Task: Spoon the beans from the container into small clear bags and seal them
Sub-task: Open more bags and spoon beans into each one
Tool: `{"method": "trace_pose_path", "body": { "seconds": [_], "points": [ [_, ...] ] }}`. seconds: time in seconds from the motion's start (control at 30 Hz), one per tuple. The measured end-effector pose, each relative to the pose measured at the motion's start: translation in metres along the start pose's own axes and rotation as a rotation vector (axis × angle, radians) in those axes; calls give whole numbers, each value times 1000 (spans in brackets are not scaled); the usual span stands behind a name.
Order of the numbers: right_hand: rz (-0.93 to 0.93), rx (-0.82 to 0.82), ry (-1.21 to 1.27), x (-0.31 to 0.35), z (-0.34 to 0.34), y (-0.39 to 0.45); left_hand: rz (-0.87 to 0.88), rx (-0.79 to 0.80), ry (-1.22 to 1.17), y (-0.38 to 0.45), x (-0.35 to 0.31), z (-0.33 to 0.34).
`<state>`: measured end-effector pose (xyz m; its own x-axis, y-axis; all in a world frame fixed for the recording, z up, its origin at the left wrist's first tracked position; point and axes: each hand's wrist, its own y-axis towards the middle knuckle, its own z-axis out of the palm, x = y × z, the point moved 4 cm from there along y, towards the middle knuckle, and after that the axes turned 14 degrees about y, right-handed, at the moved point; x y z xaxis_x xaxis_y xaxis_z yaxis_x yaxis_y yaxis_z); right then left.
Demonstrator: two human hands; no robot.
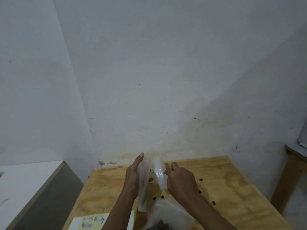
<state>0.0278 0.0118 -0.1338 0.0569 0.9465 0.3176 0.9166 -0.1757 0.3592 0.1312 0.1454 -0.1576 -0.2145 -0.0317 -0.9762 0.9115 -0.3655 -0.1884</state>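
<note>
Pale plywood worktop (232, 188), loose beans (201, 179) scattered across it, a printed sheet (86, 223) lying flat at its near-left edge.

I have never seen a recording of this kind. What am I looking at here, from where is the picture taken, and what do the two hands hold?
There is no machine here. A person wears one camera on the head, and it looks forward and down, so you see that person's own arms from above. Most of the picture is a bare grey wall.

Below it stands a wooden table. The left hand holds a stack of small clear bags upright. The right hand pinches one clear bag and seems to pull it away from the stack.

A few dark beans lie scattered on the table. At the bottom edge a clear container holds more dark beans, partly cut off. Beside it lies a sheet of paper; its print is too blurred to read. No spoon is visible.
</note>
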Motion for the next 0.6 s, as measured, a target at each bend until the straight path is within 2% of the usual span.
{"method": "trace_pose_path", "body": {
  "seconds": [0.07,0.13,0.2,0.4,0.5,0.6],
  "points": [
    [61,-22,5,-2,0,2,56,-25,74,-1,-6,-2],
    [94,107,-56,1,1,-3,183,-76,173,-3,-15,-9],
    [86,132,-65,1,7,-5,284,-112,239,-6,-22,-13],
    [28,58,-79,17,4,-8,535,-225,401,-19,-37,-16],
    [53,0,26,10,2,-7,626,-232,467,-31,-44,-9],
    [209,-53,235,-3,-7,-3,651,-205,494,-38,-48,-4]
  ]
}}
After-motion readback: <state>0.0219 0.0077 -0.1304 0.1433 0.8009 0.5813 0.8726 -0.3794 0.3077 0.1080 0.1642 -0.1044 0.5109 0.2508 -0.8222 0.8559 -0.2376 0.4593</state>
